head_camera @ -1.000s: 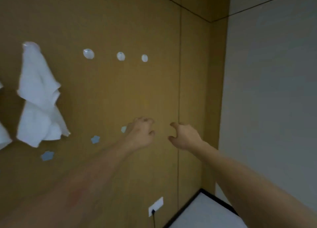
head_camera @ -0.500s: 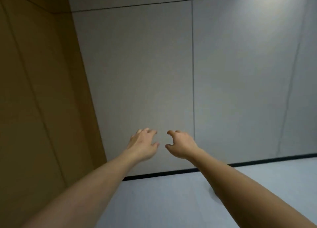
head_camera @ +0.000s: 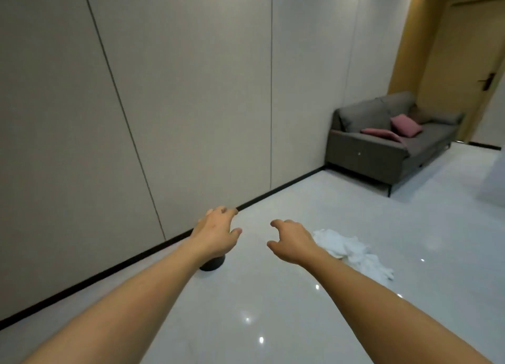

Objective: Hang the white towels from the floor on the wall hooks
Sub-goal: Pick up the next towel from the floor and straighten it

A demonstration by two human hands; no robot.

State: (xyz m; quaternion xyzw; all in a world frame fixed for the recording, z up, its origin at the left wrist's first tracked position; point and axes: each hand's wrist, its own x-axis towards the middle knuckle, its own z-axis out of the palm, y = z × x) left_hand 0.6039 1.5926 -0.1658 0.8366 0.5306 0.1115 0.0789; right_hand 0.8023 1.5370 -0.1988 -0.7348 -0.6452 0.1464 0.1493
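A crumpled white towel (head_camera: 352,250) lies on the glossy white floor, right of centre, partly hidden behind my right forearm. My right hand (head_camera: 292,240) hovers just left of it, fingers loosely curled, holding nothing. My left hand (head_camera: 217,231) is stretched out further left, also loosely curled with nothing in it. No wall hooks are in view.
A small dark round object (head_camera: 213,264) sits on the floor under my left wrist, near the black skirting of the grey panelled wall (head_camera: 164,90). A grey sofa (head_camera: 388,145) with pink cushions stands far right, beside a brown door (head_camera: 475,62).
The view has swung right, away from the brown wall with hooks and a hung towel, past the grey wall, down to the floor. A towel on the floor has come into sight. Both hands stay held out.
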